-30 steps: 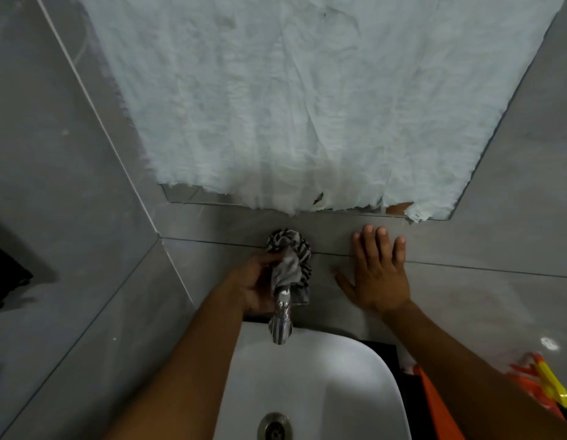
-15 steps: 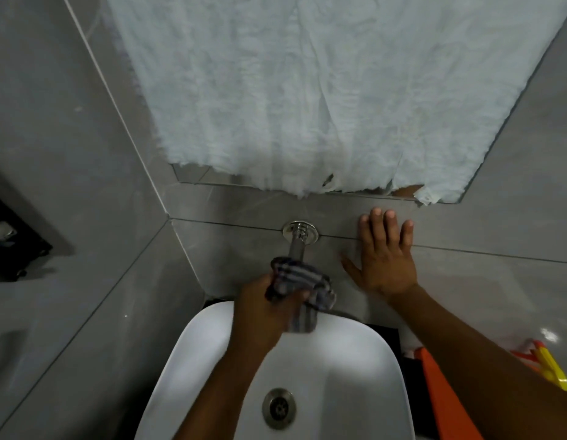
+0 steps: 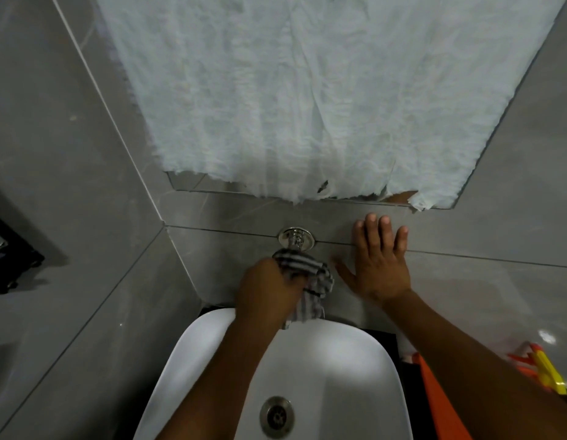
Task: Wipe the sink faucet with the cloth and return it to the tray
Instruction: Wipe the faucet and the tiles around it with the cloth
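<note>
A chrome faucet [image 3: 296, 239] comes out of the grey tiled wall above a white basin [image 3: 348, 369]. Only its round wall flange and a short piece of stem show; the spout is hidden under a grey striped cloth [image 3: 310, 281]. My left hand [image 3: 269, 293] is closed around that cloth and holds it wrapped over the faucet body. My right hand [image 3: 378, 265] lies flat on the wall tile just right of the faucet, fingers spread, holding nothing. An orange tray edge [image 3: 440, 404] shows at the lower right.
White crinkled paper [image 3: 307, 96] covers the mirror above the faucet. The basin's drain [image 3: 276, 416] is near the bottom middle. Orange and yellow items [image 3: 542, 368] lie at the far right. A dark holder [image 3: 6, 249] hangs on the left wall.
My left hand slid the cloth from the faucet's wall flange down along the spout, baring the flange. My right hand stayed flat on the wall.
</note>
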`<state>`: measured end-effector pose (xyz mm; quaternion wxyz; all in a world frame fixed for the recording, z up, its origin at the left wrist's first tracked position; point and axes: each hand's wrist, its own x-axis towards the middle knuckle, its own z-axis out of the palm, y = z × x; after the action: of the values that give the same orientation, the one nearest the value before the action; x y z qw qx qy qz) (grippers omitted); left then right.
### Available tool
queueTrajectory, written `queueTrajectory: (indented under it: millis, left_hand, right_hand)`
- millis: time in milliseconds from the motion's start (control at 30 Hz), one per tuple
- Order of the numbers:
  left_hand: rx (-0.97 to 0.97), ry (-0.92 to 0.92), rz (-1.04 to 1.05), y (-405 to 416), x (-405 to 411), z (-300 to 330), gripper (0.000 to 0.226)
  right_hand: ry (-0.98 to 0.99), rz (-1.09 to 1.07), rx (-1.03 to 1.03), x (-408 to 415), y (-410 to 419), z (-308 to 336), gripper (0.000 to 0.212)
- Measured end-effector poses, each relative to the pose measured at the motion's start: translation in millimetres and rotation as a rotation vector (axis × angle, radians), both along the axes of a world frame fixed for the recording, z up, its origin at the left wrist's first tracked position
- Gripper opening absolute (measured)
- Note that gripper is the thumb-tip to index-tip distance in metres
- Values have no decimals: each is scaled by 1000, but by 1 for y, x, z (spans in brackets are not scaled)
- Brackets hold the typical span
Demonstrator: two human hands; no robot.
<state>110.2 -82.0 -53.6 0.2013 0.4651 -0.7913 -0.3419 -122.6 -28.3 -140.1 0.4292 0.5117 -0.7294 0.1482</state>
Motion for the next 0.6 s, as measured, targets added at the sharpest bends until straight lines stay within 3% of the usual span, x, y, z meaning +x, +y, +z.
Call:
queueTrajectory:
  millis: [100,133,200,300,400,500,600]
  left_hand:
    - [142,35,48,-32,-28,21,29]
    - [286,108,82,-43,-32,24,32]
    - [750,313,41,-57,-29,21,37]
    - [1203,781,-63,-48,-11,-10,32]
    - [1354,979,-16,-27,12,-42,24]
    - [1427,1045,-51,0,40,-76,54]
    - [1451,1072,-125,31,50,-95,58]
  right_hand:
    - [8,-1,1,0,1,1,100]
    - [19,-3,3,0,2,1,101]
    - [18,-16,10,2,2,3,101]
    - [-30,-55,50,7,1,7,97]
    - [-36,-58,87,8,3,8,99]
    - [-33,-55,80,9,5,9,102]
    - [-61,-41,75,13,3,10,105]
